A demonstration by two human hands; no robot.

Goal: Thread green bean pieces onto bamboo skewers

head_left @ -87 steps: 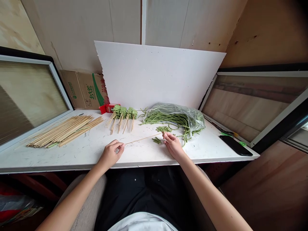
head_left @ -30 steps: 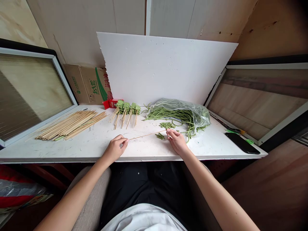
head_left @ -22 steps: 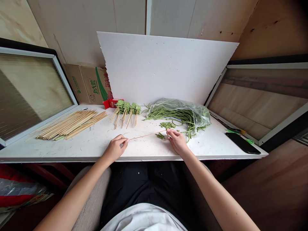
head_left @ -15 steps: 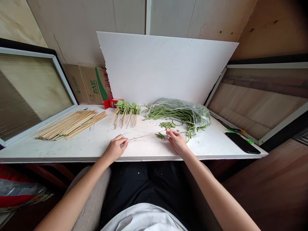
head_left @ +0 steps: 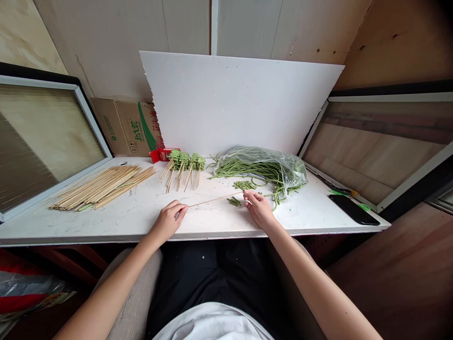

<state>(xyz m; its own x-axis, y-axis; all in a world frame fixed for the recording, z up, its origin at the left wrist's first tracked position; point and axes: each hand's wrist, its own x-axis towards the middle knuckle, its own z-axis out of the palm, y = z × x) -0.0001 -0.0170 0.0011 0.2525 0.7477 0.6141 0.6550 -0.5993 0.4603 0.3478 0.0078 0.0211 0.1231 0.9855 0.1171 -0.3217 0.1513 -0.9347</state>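
Observation:
A thin wooden skewer (head_left: pixel 214 199) stretches between my two hands, just above the front part of the white table. My left hand (head_left: pixel 169 218) pinches one end. At the other end, the fingers of my right hand (head_left: pixel 259 206) close around the tip; whether a bean piece is there too is hidden. Beside my right hand lie a small bundle of cut green beans (head_left: pixel 233 201) and a heap of short bean pieces (head_left: pixel 244 185). Behind them is a clear plastic bag (head_left: pixel 264 155) full of long green beans (head_left: pixel 244 168). Finished bean skewers (head_left: pixel 184 160) rest at the back, left of the bag.
A big pile of bare skewers (head_left: pixel 99 186) covers the table's left side. A black phone (head_left: pixel 354 209) lies at the right edge. Behind stand a white foam board (head_left: pixel 240 104) and a cardboard box (head_left: pixel 123 127). Framed glass panels (head_left: pixel 385 141) flank the table (head_left: pixel 116 224).
The view has shifted slightly. Both hands keep hold of the skewer in nearly the same place, and nothing on the table has visibly moved.

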